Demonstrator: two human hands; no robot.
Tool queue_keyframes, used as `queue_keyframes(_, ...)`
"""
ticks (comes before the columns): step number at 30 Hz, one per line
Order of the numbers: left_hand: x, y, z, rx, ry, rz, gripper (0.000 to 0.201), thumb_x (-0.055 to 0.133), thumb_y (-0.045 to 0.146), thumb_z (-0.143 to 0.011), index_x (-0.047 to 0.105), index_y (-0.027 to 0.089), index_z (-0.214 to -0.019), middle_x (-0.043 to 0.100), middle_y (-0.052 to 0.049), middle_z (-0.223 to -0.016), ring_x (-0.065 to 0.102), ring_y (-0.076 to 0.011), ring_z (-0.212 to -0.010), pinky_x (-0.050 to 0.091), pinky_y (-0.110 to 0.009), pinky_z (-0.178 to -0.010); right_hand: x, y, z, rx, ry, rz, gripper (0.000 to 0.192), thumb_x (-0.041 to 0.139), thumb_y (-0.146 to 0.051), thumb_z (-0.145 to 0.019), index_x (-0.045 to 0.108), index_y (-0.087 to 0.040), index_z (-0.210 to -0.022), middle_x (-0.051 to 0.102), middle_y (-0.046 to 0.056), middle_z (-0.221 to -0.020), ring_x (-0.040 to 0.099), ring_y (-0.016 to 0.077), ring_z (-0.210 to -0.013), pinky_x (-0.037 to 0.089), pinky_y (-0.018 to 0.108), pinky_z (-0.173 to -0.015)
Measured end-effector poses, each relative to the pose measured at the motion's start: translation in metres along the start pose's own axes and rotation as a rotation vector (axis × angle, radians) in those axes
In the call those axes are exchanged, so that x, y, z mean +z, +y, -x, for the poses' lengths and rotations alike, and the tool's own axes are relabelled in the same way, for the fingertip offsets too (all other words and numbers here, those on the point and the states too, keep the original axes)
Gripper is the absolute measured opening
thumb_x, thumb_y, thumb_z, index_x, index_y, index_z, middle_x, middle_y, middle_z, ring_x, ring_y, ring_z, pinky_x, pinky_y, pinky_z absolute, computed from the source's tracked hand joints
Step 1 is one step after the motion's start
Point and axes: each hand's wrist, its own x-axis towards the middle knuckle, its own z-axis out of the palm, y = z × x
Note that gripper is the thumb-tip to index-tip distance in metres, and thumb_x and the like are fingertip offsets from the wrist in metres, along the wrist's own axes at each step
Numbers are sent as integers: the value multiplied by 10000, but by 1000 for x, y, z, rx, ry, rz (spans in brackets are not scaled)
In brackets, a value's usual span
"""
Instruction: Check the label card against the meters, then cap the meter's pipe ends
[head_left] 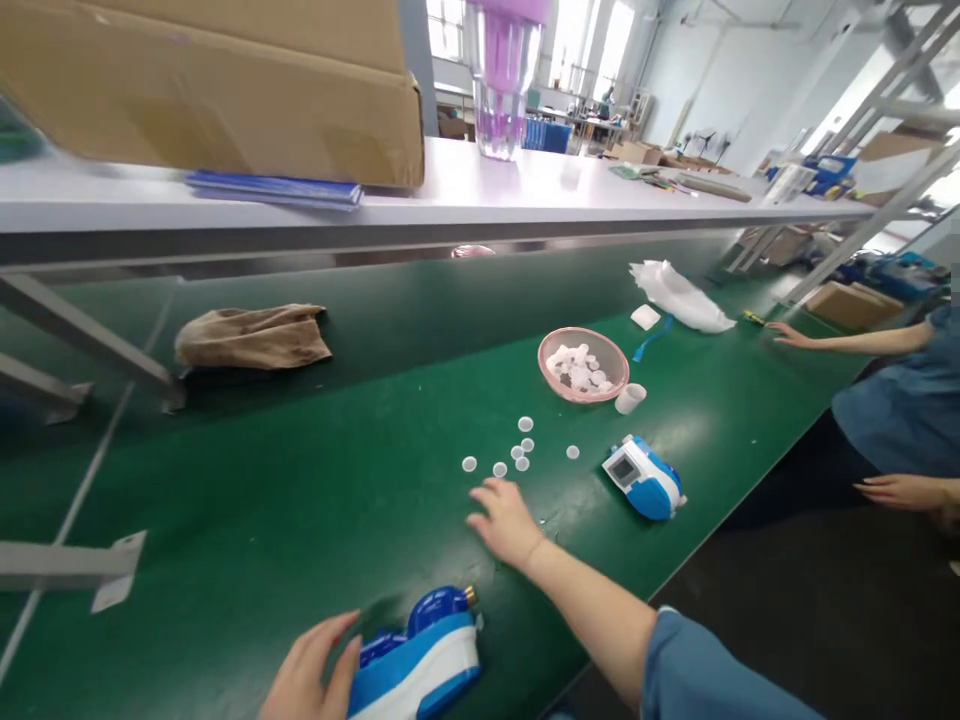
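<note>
My left hand point(319, 668) is at the bottom edge, its thumb and fingers around the end of a blue and white plastic device point(420, 665) with a round dark-blue part and a brass-coloured fitting. Above the green table my right hand point(506, 525) reaches out with its fingers apart and nothing in them. Just beyond its fingertips lie several small white discs point(523, 464). To their right rests a second blue and white device point(643, 478) with a grey screen. A pink-rimmed basket point(547, 385) behind the discs holds many more white pieces.
A white roll point(630, 399) stands beside the basket. Farther back lie a white plastic bag point(679, 295), a blue strap point(651, 340) and a brown cloth bundle point(251, 337). A raised white shelf point(450, 195) bears a cardboard box point(225, 95). A co-worker's hand point(791, 336) rests at right.
</note>
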Motion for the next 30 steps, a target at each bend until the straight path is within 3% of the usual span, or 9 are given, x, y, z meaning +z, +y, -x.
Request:
queue_keyframes(3,13,65,-54,206,-128,-56,317,372,395,-813,516,246,-1053,559,-42,-1058,547,-208,-949,466,-355,-839,-14,54,-22,261,150,145,285,475,-250,-833,494,-197,-1112,487,111,-1086,483,219,-956,445,407,-823)
queue_keyframes(8,67,158,-135,444,-176,-52,277,452,306,-821,529,150,-1037,548,-109,-1035,532,-206,-928,447,-394,-834,-10,84,-18,268,46,167,264,488,-304,-845,503,-171,-1073,509,78,-1078,517,186,-921,472,379,-783)
queue_keyframes(13,97,177,-148,392,-199,1,353,490,354,-812,474,145,-1096,502,-90,-1115,510,-203,-972,458,-426,-822,-10,87,38,337,-35,77,323,498,-320,-843,474,-156,-1120,471,90,-1156,493,210,-1001,439,422,-848)
queue_keyframes(16,87,161,-138,318,-197,2,354,491,360,-810,483,131,-1081,516,-93,-1085,523,-193,-943,467,-404,-803,-8,77,75,388,-47,-43,226,459,-271,-855,518,-170,-1048,465,98,-1130,503,193,-970,449,369,-845)
queue_keyframes(18,69,139,-127,270,-182,-14,357,487,378,-808,490,140,-1073,541,-86,-1042,539,-185,-900,467,-379,-782,2,61,93,479,8,-300,175,456,-283,-845,542,-166,-943,484,99,-1060,535,172,-886,479,320,-789)
queue_keyframes(21,32,83,-96,134,-135,-57,370,473,408,-794,498,175,-1080,599,-67,-920,572,-186,-785,456,-325,-714,28,28,106,629,74,-821,215,522,-373,-791,511,-159,-807,518,93,-1030,561,161,-845,485,315,-781)
queue_keyframes(24,7,10,-49,-262,-117,-54,398,484,468,-745,527,204,-1040,631,-46,-818,591,-214,-744,449,-330,-688,55,0,108,634,33,-1114,262,536,-400,-776,494,-160,-872,548,94,-1055,560,176,-928,456,343,-854)
queue_keyframes(27,9,-43,-3,-446,-168,256,430,505,501,-714,539,191,-1010,638,-59,-919,591,-214,-866,443,-329,-795,67,-9,108,546,-53,-1116,329,503,-384,-796,491,-171,-1046,563,85,-1072,532,182,-999,417,364,-914)
queue_keyframes(30,29,-57,24,-517,-112,516,490,575,476,-668,515,165,-1042,626,-75,-957,585,-209,-894,430,-340,-853,64,-1,109,456,-170,-976,315,509,-338,-786,524,-185,-1061,571,65,-1062,534,182,-978,415,363,-905)
